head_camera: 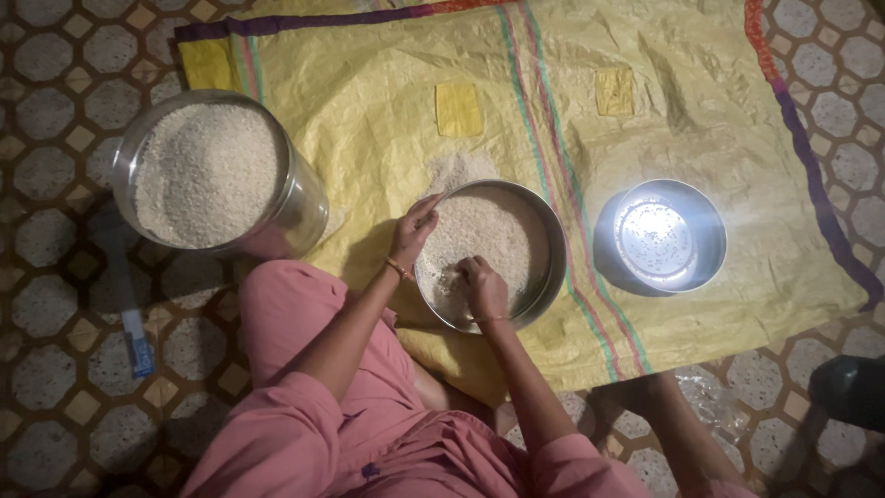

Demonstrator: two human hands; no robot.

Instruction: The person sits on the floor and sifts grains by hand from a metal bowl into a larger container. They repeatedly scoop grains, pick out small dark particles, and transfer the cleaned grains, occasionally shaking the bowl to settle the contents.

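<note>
Head view looked straight down on a yellow woven mat [387, 129] spread over the tiled floor [55, 304], where my left hand [414, 231] gripped the near-left rim of a round steel tray of rice [544, 277], fingers curled over the edge, while my right hand [483, 288] lay half-closed, fingertips in the grain, holding nothing I could make out. I judged that tilting the tray by that one-sided grip could spill more rice onto the mat, beyond the small heap [458, 169] at its far edge. A full steel container [304, 217] at the mat's left edge and a shiny bowl [705, 263] toward its right stood apart.
</note>
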